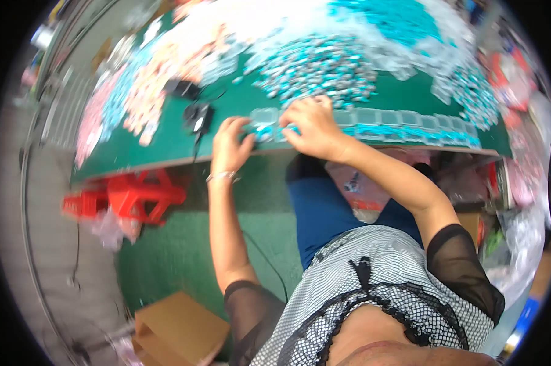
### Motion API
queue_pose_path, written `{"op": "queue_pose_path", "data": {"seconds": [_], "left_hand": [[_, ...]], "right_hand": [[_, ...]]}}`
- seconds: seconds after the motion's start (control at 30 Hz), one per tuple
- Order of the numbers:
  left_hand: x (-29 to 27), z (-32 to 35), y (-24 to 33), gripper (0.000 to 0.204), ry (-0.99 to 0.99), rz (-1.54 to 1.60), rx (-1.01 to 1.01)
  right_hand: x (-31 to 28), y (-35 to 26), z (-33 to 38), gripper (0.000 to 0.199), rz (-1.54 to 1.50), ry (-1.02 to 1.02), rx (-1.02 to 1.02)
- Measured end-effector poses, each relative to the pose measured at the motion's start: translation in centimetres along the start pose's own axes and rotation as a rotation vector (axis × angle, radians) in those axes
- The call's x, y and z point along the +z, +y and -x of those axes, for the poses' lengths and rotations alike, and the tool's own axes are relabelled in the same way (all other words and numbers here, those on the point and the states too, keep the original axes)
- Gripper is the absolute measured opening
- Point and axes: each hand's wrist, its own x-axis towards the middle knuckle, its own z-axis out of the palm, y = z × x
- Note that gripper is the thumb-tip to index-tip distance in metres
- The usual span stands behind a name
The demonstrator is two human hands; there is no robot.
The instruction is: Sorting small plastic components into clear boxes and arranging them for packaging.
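Observation:
Along the near edge of the green table runs a row of small clear plastic boxes (385,117), lids raised, with small turquoise pieces (403,133) inside. At the row's left end, my left hand (230,146) is beside the first box, thumb and fingers apart. My right hand (315,129) reaches over the boxes just right of it, fingers bent down toward the thumb. A bit of turquoise shows between them, but what they pinch is too blurred to name. Behind the right hand lies a large heap of small grey-and-turquoise pieces (324,67).
Peach pieces (147,91) and clear bags are spread on the table's left side. A black device (197,116) with a cable lies left of my left hand. Below are a red plastic stool (141,195) and a cardboard box (181,329). Plastic bags crowd the right.

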Motion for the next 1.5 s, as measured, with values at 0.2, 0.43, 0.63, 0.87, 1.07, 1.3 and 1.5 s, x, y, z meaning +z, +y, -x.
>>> {"op": "queue_pose_path", "data": {"seconds": [0.2,0.43,0.63,0.87,1.07,1.3,1.5], "left_hand": [[2.1,-3.0,5.0,0.025,-0.011,0.058,0.096],[6.4,-6.8,10.8,0.02,-0.109,0.111,0.276],[9.2,-8.6,12.4,0.016,-0.117,0.049,0.304],[10.1,-9.1,10.8,0.012,-0.108,-0.034,0.217],[13.1,-10.2,12.8,0.014,-0.066,-0.119,0.357],[18.1,-13.0,14.0,0.015,-0.139,-0.395,0.523],[17.4,-13.8,14.1,0.011,-0.204,-0.28,0.431]], "right_hand": [[-9.5,5.7,4.2,0.005,0.059,0.122,0.148],[-22.6,22.7,12.8,0.013,0.574,0.286,0.645],[-23.6,27.4,15.2,0.021,0.972,0.003,0.724],[-24.0,29.1,14.7,0.017,1.111,-0.181,0.665],[-23.9,27.3,14.4,0.022,1.01,-0.092,0.544],[-24.4,28.5,15.2,0.022,0.972,-0.07,0.542],[-25.2,27.0,15.0,0.019,0.817,0.037,0.564]]}}
